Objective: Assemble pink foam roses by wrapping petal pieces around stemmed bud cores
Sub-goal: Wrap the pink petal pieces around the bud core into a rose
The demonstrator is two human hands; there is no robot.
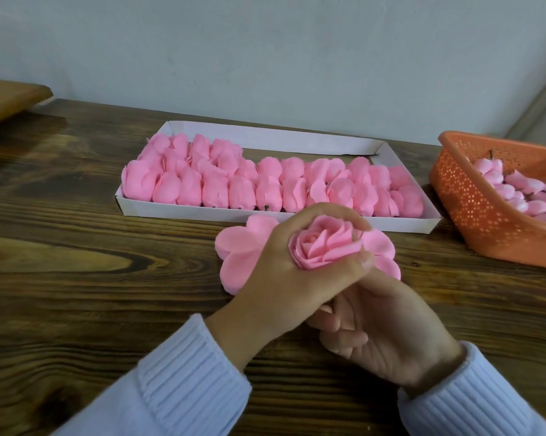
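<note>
Sleeves (183,372), 2, pale blue ribbed knit, yours, entering from the lower edge.

Item 1: your right hand (388,328). Low and close to you, palm turned up, fingers curled in beneath the other hand. What they close on is hidden. It is probably the stem, held low so the bloom can be turned, but the view cannot confirm it.

Item 2: your left hand (281,275). Fingers arch over the top and the thumb closes underneath, so it cups the rose (325,243) by its outer layer. This likely presses the wrapped foam inward so it does not spring open.

Item 3: the rose itself. Pink foam, several layers spiralled round the centre, face up, held between both hands near the middle of the wooden table (76,262).

Item 4: flat petal piece (240,250). Lobed, spread wide beneath the rose and showing on both sides of it. It looks like the next layer to fold up. Whether it lies on the table or rides on the stem cannot be told.

Item 5: white cardboard tray (202,213). Just behind the work, packed with rows of pink petal pieces (215,187), an easy reach.

Item 6: orange perforated basket (479,215). At your right, holding bud cores (514,190) with dark stems.

Item 7: wooden board (10,99), far left corner.
</note>
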